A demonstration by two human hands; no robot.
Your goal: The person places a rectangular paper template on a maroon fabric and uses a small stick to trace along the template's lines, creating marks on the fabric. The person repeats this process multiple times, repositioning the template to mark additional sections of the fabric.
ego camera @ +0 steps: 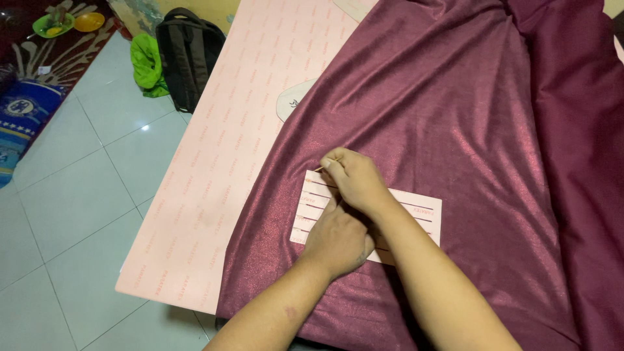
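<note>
— Maroon cloth (455, 130), faintly glittered, spread over pink paper sheet (227, 149) at floor level; slotted pink card template (416, 211) laid flat on top, near the lower middle.

— And the hands?

— Left hand (338, 239) pressed palm-down on the template, fingers spread flat, gripping nothing. Right hand (354, 179) crossed over it, pinched narrowly on a thin marking stick (320, 168) at the template's upper left corner.

— How far along, judging by that?

— Probably early. Tip placed at the top slot only; no marks visible on the cloth beside the card. Lower slots likely left to trace, though partly hidden under the hands.

— Anything else around?

— Black backpack (188, 55) and green bundle (146, 65) left on the white tiles (78, 195).
</note>
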